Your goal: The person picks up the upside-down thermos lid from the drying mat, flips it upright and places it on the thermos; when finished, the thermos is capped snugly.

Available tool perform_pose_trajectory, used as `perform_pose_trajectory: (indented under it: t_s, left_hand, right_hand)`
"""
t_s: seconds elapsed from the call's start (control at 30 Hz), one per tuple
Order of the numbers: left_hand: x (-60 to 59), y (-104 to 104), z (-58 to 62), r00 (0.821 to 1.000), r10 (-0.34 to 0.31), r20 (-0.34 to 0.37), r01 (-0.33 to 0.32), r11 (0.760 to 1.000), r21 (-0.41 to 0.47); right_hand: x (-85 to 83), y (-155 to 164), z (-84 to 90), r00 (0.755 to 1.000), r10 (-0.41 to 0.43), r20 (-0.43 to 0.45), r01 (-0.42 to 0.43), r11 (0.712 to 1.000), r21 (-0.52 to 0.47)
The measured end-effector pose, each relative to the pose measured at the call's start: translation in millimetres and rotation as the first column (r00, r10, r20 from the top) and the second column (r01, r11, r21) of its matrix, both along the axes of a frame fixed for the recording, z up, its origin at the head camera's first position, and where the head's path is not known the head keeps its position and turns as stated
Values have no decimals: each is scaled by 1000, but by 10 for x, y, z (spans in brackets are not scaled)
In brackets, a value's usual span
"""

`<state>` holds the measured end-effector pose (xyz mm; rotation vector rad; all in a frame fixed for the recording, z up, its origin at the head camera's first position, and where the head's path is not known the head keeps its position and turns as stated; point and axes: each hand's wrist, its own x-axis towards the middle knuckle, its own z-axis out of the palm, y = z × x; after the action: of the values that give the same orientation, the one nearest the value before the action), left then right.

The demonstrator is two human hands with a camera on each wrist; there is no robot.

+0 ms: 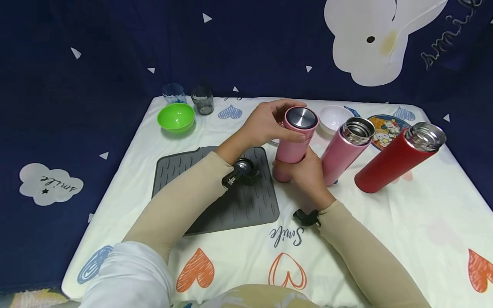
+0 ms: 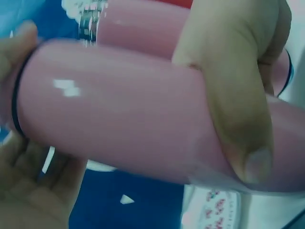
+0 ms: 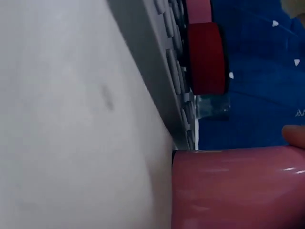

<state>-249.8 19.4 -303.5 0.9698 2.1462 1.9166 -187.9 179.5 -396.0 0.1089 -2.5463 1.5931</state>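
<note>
A pink thermos (image 1: 291, 150) with a steel-topped lid (image 1: 301, 117) on it stands slightly tilted between my hands, its base down at the white cloth. My left hand (image 1: 265, 123) grips it from the left around the lid, thumb across the front. Lower down, my right hand (image 1: 309, 172) holds the body from the right; its thumb lies across the pink wall in the left wrist view. Just right of it stands a second pink thermos (image 1: 344, 149), lidless, its steel mouth showing. Farther right is a red thermos (image 1: 396, 160), also lidless.
A grey ribbed mat (image 1: 246, 205) lies under my left forearm. Beyond it, the right wrist view shows a red cylindrical piece (image 3: 207, 59). At the back are a green bowl (image 1: 176, 118), two glasses (image 1: 202, 100), a white bowl (image 1: 333, 119) and a patterned plate (image 1: 385, 128).
</note>
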Motion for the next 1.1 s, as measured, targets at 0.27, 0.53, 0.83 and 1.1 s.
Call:
perform_pose_trajectory:
  t_s: [0.27, 0.53, 0.83, 1.1]
  left_hand:
    - [-14, -54, -116, 991, -102, 81, 94, 990, 104]
    - [62, -76, -156, 993, -92, 71, 87, 993, 75]
    - [256, -407, -137, 997, 69, 31, -63, 983, -175]
    - [549, -1252, -296, 957, 214, -195, -289, 720, -631]
  right_hand:
    - [16, -78, -25, 999, 35, 2, -35, 995, -92]
    - [178, -151, -34, 992, 109, 69, -93, 976, -196]
    - [712, -4, 147, 966, 128, 222, -93, 982, -163]
    - [1138, 299, 268, 970, 149, 195, -119, 981, -155]
